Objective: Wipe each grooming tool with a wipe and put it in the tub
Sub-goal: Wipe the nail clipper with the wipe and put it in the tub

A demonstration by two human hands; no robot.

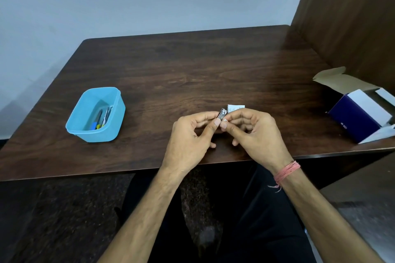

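Note:
Over the middle of the table, my left hand [192,132] pinches a small metal nail clipper [222,113] between thumb and fingers. My right hand [254,132] holds a white wipe [235,108] against the clipper's right side; most of the wipe is hidden by my fingers. The light blue tub [72,128] stands at the left of the table. Several grooming tools [101,118] lie inside it, with metal parts and blue and yellow handles.
The dark wooden table [192,70] has its near edge just below my wrists. An open blue and white cardboard box [361,117] sits at the right edge, beside a brown wooden wall panel [352,17].

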